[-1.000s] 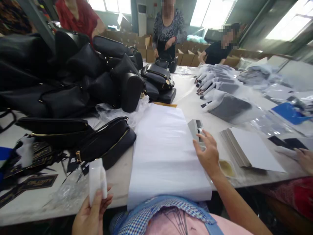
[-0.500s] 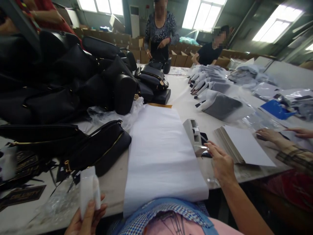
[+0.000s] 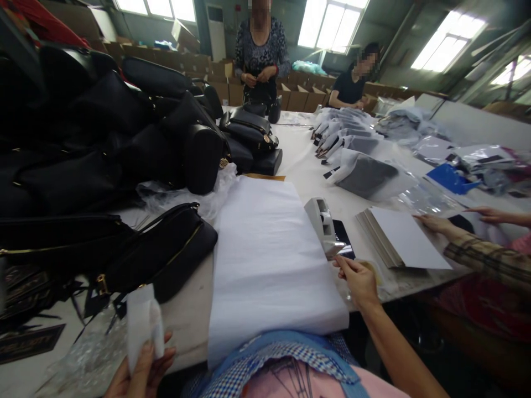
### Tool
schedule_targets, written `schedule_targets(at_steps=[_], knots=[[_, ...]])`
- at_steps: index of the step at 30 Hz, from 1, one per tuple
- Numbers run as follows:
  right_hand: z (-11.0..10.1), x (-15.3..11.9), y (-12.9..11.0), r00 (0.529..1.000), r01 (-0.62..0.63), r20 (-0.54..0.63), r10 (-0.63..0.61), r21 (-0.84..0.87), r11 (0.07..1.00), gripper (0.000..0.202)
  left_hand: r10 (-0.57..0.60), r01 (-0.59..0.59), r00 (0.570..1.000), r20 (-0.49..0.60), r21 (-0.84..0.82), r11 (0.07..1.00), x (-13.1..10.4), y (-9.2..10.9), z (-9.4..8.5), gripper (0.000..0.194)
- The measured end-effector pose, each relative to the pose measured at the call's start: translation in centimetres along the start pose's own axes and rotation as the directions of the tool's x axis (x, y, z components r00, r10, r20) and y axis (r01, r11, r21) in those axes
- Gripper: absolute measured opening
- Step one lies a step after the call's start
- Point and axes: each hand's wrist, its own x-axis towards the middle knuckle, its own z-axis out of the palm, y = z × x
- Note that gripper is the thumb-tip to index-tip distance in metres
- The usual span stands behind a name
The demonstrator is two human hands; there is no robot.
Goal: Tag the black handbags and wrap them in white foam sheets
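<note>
My left hand (image 3: 145, 367) grips a folded piece of white paper (image 3: 142, 326) near the table's front edge at the left. Beside the grey tape dispenser (image 3: 323, 226), my right hand (image 3: 357, 281) is closed in a pinch; whatever lies between its fingertips is too small to make out. Between my hands lies a stack of large white sheets (image 3: 276, 260). A black bag with a gold zipper (image 3: 166, 254) rests left of the sheets. Behind the dispenser's near end is a dark flat object (image 3: 343, 237).
Black bags (image 3: 157, 132) are heaped at the left, with clear plastic (image 3: 91, 354) in front. White-wrapped bags (image 3: 365, 171) line the right. A co-worker's hand (image 3: 435, 225) is beside a stack of boards (image 3: 410, 237). Two people stand across the table.
My right hand has shifted left and down from the dispenser's side to below its front end. The view has moved slightly. My left hand still holds the folded paper.
</note>
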Motion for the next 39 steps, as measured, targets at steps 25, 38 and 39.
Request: schedule_targets(at_steps=[25,38,39], knots=[[27.3,-21.0,-8.4,-0.074,0.47,0.979,0.19,-0.134,0.872,0.042,0.405,-0.447,0.894,0.19,0.408,0.796,-2.4,1.2,-0.3,0.032],[27.9,-20.0,-6.9,-0.056,0.541,0.962,0.267,-0.195,0.818,0.054,0.249,-0.277,0.951,0.182,0.152,0.949,-3.1,1.7,-0.5,0.032],[27.9,-19.8,-6.4,-0.075,0.503,0.959,0.272,-0.199,0.841,0.056,0.209,-0.227,0.961,0.181,0.083,0.97,-3.1,1.7,-0.4,0.031]])
